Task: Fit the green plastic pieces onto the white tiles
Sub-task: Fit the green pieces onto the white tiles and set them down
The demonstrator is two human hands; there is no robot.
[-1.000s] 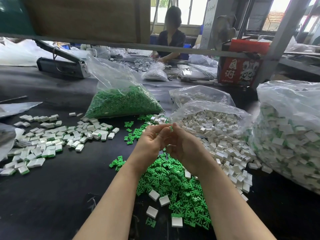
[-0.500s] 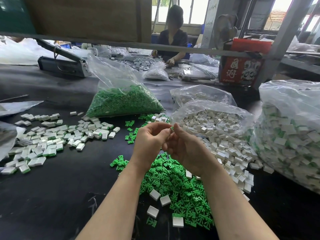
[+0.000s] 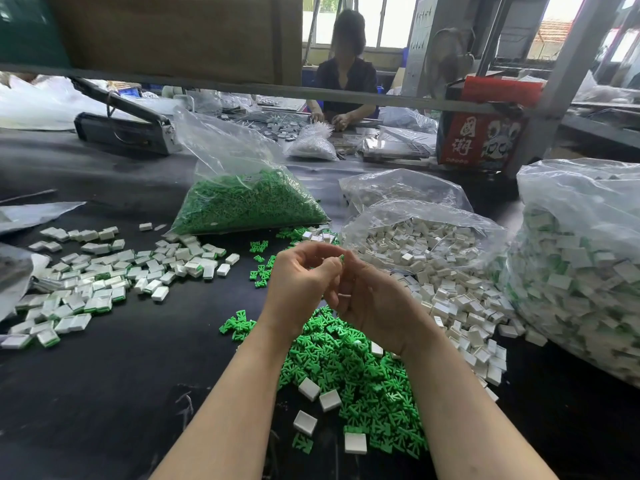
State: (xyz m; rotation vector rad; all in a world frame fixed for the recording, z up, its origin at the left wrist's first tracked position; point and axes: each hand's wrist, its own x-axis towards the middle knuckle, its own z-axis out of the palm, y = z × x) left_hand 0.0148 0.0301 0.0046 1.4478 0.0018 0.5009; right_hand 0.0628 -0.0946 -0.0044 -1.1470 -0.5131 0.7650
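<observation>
At the left of the frame, a scatter of finished tiles [image 3: 104,278], white with green edges showing, is lying on the black table [image 3: 104,375]. Further left, the edge of a clear plastic sheet [image 3: 31,213] is showing. In the upper left a grey sealing machine [image 3: 128,133] is sitting on the table.

Above centre, a clear bag of green pieces [image 3: 249,202] is slumping on the table, with a few loose green bits spilling out beside it.

At centre, the left hand [image 3: 298,289] and right hand [image 3: 377,299] are meeting fingertip to fingertip above the table. A small green piece [image 3: 341,258] is peeking out between them; both hands are curling their fingers around it, pinching it together. Whether a white tile is hidden inside the grip cannot be told.

Below the hands, a loose heap of green plastic pieces [image 3: 349,368] is spreading across the lower centre, with a few white tiles [image 3: 308,389] lying on and beside it.

To the right of centre, an open bag of white tiles [image 3: 422,244] is spilling its contents down toward the green heap. At the far right, a large bag of assembled tiles [image 3: 581,271] is bulging at the frame edge.

In the upper centre, another person [image 3: 346,77] is sitting at the far side of the table, and a red box [image 3: 481,136] is standing in the upper right.
</observation>
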